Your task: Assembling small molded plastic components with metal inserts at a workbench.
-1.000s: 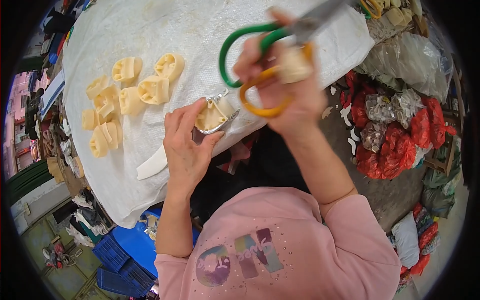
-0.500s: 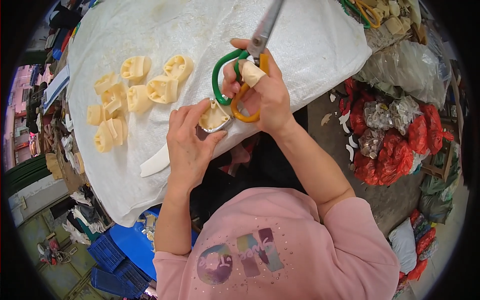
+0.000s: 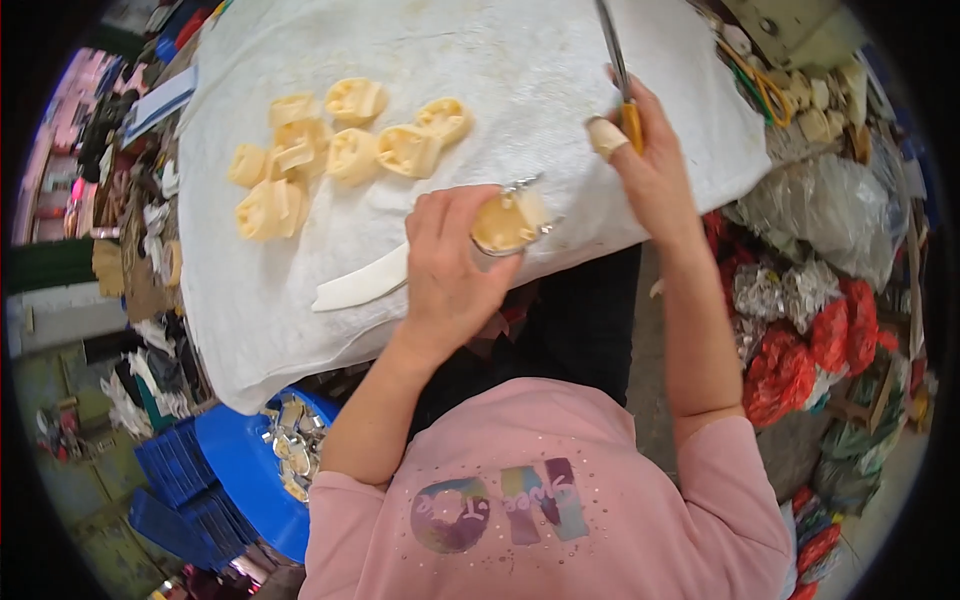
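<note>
Left forearm reaching up from below, left hand [image 3: 455, 265] gripping one chrome-edged cream plastic housing [image 3: 503, 222] between thumb and fingers, near close edge of white woven sheet [image 3: 540, 90]. Right hand [image 3: 655, 165] rising at right, gripping one pair of scissors [image 3: 615, 50], blades pointing away. Scissors now hanging apart from housing; half second ago, handles just beside it. Roughly eight loose cream plastic pieces [image 3: 352, 157] lying left, some overlapping; one curved white strip [image 3: 365, 280] lying beside left hand.

Silver-edged cream piece [image 3: 503, 222], orange scissor handle [image 3: 632, 128], white sheet [image 3: 520, 70], blue tub [image 3: 238, 447]
</note>
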`<state>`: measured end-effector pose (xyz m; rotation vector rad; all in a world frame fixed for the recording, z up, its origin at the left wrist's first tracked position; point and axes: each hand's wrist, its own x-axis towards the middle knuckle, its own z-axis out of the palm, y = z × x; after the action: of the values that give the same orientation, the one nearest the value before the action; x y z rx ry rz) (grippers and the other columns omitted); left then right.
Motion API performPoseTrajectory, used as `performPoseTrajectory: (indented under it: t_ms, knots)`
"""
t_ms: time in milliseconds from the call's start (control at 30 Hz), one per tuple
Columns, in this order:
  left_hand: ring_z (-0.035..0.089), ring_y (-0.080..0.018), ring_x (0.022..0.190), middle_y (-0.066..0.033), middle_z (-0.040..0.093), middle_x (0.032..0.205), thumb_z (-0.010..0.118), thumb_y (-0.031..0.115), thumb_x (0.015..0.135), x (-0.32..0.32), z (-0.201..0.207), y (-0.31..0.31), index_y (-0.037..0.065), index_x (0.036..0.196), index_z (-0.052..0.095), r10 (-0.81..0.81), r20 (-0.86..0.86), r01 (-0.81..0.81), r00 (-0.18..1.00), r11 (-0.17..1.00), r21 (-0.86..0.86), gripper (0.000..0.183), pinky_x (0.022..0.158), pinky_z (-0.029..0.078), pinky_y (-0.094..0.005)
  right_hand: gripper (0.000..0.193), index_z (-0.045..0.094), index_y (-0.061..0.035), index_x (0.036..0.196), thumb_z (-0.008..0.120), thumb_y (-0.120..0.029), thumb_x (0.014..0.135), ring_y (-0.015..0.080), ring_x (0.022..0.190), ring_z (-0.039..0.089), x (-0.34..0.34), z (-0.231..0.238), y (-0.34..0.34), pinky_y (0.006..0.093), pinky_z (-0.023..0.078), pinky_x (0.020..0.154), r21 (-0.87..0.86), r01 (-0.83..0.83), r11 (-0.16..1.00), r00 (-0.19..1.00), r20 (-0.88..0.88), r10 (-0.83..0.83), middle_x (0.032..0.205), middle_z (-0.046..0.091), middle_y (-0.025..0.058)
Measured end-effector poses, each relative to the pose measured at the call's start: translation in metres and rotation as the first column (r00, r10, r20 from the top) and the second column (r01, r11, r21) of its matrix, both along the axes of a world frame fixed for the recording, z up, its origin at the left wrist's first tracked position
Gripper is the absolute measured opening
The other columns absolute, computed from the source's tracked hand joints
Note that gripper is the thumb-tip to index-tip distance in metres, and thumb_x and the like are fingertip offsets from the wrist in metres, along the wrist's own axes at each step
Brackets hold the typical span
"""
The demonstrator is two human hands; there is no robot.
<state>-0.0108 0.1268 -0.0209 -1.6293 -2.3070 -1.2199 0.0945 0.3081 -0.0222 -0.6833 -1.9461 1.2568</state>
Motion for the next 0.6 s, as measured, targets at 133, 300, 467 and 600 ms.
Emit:
performPoseTrajectory:
  t_ms: [133,300,467,600]
  knots:
    - [0.057,-0.0257,0.097,-0.0123,0.057,0.101,0.072,-0.003,0.062,-0.001,0.015,-0.047,0.001,0.109,0.053,-0.013,0.146,-0.002,0.989,0.995,0.101,0.050,0.086,0.045,-0.0330,0.054,0.050,-0.0073,0.128,0.063,-0.023,0.078,0.0343,0.088,0.054,0.011,-0.010,0.035,0.0391,0.043,0.080,0.394,0.032,0.919,0.872,0.438,-0.218,0.095,0.055,0.0199]
    - [0.055,-0.0237,0.099,-0.0130,0.053,0.109,0.072,-0.002,0.064,-0.019,-0.010,-0.177,0.001,0.110,0.054,0.504,0.411,-0.588,0.760,0.802,0.102,0.050,0.087,0.044,-0.0333,0.046,0.055,-0.0114,0.123,0.060,-0.023,0.078,0.0353,0.102,0.051,0.030,-0.036,0.060,0.0476,0.037,0.090,0.774,0.010,0.634,0.771,0.398,-0.498,0.110,0.055,0.0202]
    - [0.052,-0.0266,0.102,-0.0142,0.051,0.111,0.072,0.005,0.070,-0.013,-0.060,-0.365,0.000,0.123,0.047,0.968,-0.055,-0.969,0.244,0.241,-0.055,0.059,0.090,0.042,-0.0354,0.038,0.059,-0.0088,0.116,0.063,-0.010,0.078,0.0336,0.107,0.048,0.010,-0.017,0.024,0.0428,0.037,0.093,0.789,0.049,0.612,0.867,0.271,-0.418,0.114,0.054,0.0152]
    - [0.049,-0.0296,0.110,-0.0172,0.051,0.113,0.070,0.007,0.074,0.023,-0.060,-0.431,-0.001,0.129,0.043,0.948,-0.257,-0.936,-0.185,-0.250,-0.248,0.062,0.093,0.040,-0.0388,0.033,0.060,-0.0045,0.105,0.066,0.000,0.073,0.0306,0.100,0.052,-0.036,-0.001,-0.048,0.0391,0.041,0.089,0.631,-0.256,0.732,0.964,0.228,0.139,0.107,0.057,0.0121]
